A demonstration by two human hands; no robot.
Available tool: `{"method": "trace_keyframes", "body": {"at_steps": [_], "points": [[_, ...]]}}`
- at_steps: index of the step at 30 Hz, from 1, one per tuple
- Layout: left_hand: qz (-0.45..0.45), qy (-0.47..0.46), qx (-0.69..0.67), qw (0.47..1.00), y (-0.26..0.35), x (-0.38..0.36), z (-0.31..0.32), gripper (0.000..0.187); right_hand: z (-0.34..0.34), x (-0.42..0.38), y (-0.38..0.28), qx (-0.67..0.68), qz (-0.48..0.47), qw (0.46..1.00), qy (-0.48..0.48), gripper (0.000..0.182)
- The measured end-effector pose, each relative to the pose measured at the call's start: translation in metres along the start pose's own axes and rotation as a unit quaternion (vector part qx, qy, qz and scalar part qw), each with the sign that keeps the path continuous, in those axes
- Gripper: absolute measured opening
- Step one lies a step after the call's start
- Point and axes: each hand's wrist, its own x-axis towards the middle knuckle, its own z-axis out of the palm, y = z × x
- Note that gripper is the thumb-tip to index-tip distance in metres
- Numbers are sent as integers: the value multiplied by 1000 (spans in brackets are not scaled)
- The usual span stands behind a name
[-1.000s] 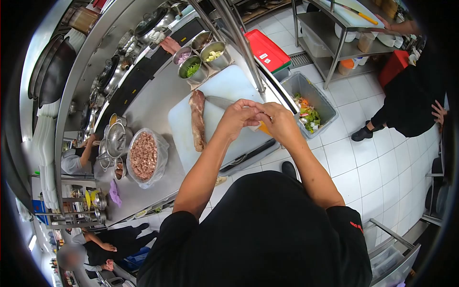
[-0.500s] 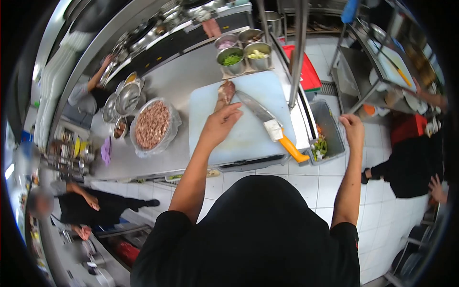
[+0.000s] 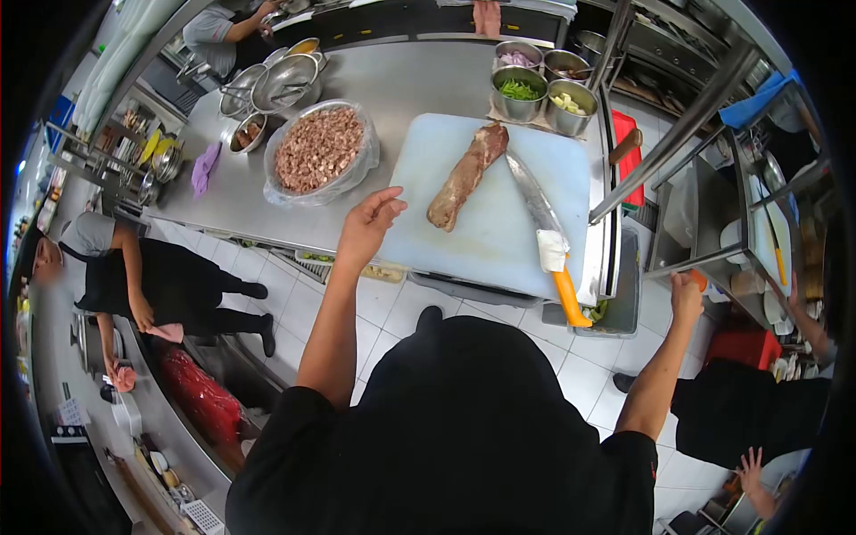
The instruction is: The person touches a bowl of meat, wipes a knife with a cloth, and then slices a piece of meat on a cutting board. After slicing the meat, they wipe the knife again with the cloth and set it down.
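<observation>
A long piece of browned meat [image 3: 468, 176] lies on the white cutting board [image 3: 415, 241]. Beside it on the right rests a large knife with a yellow handle [image 3: 569, 299] and a white wrapping near the blade's base. My left hand [image 3: 370, 226] hovers by the board's left edge, fingers apart, holding nothing. Out to the right, past the counter, my right hand [image 3: 687, 296] is curled closed in the air, with nothing seen in it.
A lined bowl of chopped meat [image 3: 319, 150] stands left of the board, near metal bowls [image 3: 285, 85]. Metal pots of cut vegetables [image 3: 519, 92] stand behind it. A post [image 3: 664, 134] rises at right, above a grey bin [image 3: 624, 312]. Co-workers [image 3: 178, 276] stand on both sides.
The view has shifted, so the counter appears turned. My left hand has moved away from the meat towards the board's left edge, uncovering the meat. My right hand is more tightly curled.
</observation>
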Motion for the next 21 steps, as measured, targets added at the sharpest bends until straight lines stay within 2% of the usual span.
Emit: {"method": "trace_keyframes", "body": {"at_steps": [2, 5, 8, 10, 11, 13, 15, 16, 18, 21], "points": [[12, -21, 21, 999, -3, 5, 9, 33, 21, -5, 1, -12, -91, 993, 72, 22], [73, -36, 117, 990, -9, 21, 25, 36, 20, -10, -10, 26, -92, 990, 107, 22], [55, -52, 204, 976, 20, 36, 46, 46, 26, -3, -3, 159, -182, 968, 60, 25], [104, -26, 269, 957, 5, 66, 58, 54, 13, -20, -27, 294, -104, 950, -15, 34], [132, -25, 295, 946, -4, 77, 70, 58, 2, -36, -38, 337, -146, 930, -10, 41], [115, -54, 360, 924, 2, 91, 84, 75, -9, -60, -55, 409, -123, 903, -44, 48], [90, -91, 433, 893, 22, 90, 104, 83, -20, -80, -74, 518, -81, 848, -73, 47], [72, -95, 474, 872, 26, 89, 105, 88, -22, -88, -81, 524, -72, 847, -58, 44], [79, -105, 465, 875, 21, 98, 109, 92, -21, -104, -101, 540, -70, 838, -43, 37], [71, -109, 436, 890, 8, 111, 110, 94, -3, -130, -127, 396, -151, 906, 10, 26]]}}
